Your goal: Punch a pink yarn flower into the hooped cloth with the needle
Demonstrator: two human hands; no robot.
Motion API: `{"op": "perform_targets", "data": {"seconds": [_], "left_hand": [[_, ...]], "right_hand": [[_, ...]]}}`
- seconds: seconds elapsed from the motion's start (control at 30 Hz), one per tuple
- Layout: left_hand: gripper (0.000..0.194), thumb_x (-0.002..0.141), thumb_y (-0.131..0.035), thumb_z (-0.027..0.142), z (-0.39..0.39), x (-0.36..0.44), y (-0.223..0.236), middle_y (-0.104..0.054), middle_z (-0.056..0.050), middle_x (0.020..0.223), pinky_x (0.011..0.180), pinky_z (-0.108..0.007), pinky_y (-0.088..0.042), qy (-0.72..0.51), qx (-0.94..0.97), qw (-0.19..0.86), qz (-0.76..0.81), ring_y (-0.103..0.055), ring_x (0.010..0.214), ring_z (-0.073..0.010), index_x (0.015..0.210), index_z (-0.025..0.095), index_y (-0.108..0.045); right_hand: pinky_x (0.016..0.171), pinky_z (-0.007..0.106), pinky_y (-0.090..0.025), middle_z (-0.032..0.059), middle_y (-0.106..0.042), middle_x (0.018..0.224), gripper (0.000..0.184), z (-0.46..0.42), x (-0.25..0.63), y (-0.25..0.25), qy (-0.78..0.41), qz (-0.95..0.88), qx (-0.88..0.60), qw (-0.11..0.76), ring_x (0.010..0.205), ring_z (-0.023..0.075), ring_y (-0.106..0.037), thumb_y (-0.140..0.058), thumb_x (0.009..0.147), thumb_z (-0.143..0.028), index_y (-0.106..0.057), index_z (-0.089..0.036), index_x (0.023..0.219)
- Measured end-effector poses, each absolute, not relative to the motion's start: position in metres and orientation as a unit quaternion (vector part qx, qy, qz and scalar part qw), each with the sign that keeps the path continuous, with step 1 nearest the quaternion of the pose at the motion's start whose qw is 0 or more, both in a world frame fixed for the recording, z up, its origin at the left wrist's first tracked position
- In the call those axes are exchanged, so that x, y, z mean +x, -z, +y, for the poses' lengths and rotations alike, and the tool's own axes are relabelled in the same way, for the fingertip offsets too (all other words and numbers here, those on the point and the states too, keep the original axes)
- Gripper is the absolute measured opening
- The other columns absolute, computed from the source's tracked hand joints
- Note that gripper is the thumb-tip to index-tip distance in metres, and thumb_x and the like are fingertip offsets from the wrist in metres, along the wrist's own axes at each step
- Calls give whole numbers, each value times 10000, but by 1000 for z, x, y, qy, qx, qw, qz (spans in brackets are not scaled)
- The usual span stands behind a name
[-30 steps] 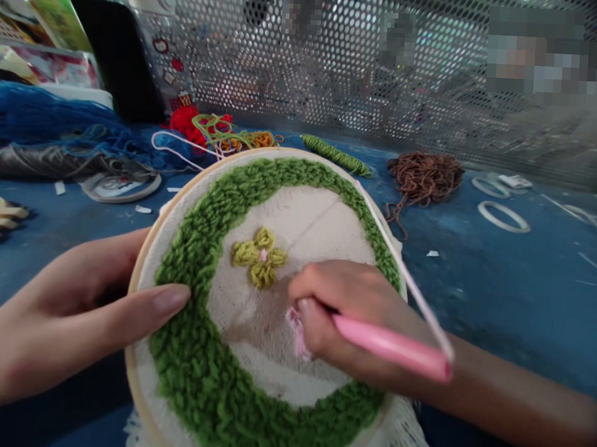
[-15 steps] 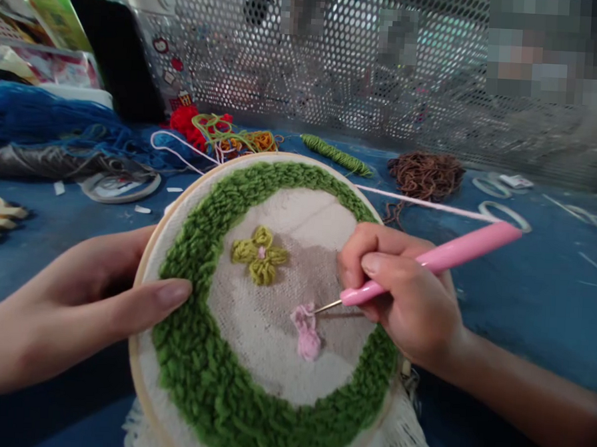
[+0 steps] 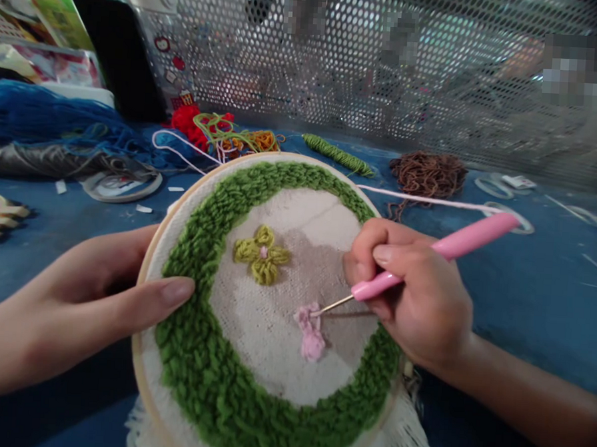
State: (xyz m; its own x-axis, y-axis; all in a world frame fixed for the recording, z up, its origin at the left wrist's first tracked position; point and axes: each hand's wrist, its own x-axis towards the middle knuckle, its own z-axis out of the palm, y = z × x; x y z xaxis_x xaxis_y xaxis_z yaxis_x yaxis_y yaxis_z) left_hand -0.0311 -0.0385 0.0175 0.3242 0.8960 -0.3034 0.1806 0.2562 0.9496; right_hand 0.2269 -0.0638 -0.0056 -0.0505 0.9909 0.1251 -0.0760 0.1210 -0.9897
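Currently, in the head view, the right hand (image 3: 405, 292) pinches a pink punch needle (image 3: 478, 236) that meets pink loops (image 3: 313, 342) lower-left of that grip; the left hand (image 3: 81, 305) clasps the embroidery hoop (image 3: 138, 358). Green border (image 3: 186, 351) and yellow-green flower (image 3: 266, 272) look finished, the loops partial, bare cloth (image 3: 266, 348) beside.

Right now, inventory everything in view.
Hoop: 1, light wood, centre
Cloth: 1, cream, in hoop
Wreath: 1, green, on cloth
Flower: 1, yellow, on cloth
Stitch patch: 1, pink, on cloth
Tool: 1, pink, right
Strand: 1+, pale pink, behind hoop
Yarn: several, blue, red, orange, green, brown, behind hoop
Roll: 1, grey, left
Table: 1, blue, beneath
Rings: 3+, whitish, on table
Toothed piece: 1, tan, left
Scraps: several, white, on table
Phone: 1, black, back left
Clutter: several, mixed, back left
Mesh: 1, grey, back
Left hand: 1, holding hoop
Right hand: 1, holding tool
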Motion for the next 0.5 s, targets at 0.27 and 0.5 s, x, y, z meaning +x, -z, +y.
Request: {"op": "perform_targets", "data": {"seconds": [0.27,0.5], "left_hand": [[692,615,-749,155,-37,-47,-7,-689,102,536,434,-230,-576,-280,519,633,501,-711,540,-219,1274,287,-587],[643,613,-777,206,-42,-37,-15,-717,102,595,492,-265,-607,-300,501,617,528,-692,483,-190,1231,273,-612]], "right_hand": [[423,193,-317,-41,-505,551,152,-69,218,-5,-410,-716,-425,372,451,67,-419,-479,783,-112,-517,-187,656],[373,191,-270,-42,-492,510,185,-67,218,-5,-480,-649,-436,397,407,64,-399,-458,789,-115,-507,-188,627]]}}
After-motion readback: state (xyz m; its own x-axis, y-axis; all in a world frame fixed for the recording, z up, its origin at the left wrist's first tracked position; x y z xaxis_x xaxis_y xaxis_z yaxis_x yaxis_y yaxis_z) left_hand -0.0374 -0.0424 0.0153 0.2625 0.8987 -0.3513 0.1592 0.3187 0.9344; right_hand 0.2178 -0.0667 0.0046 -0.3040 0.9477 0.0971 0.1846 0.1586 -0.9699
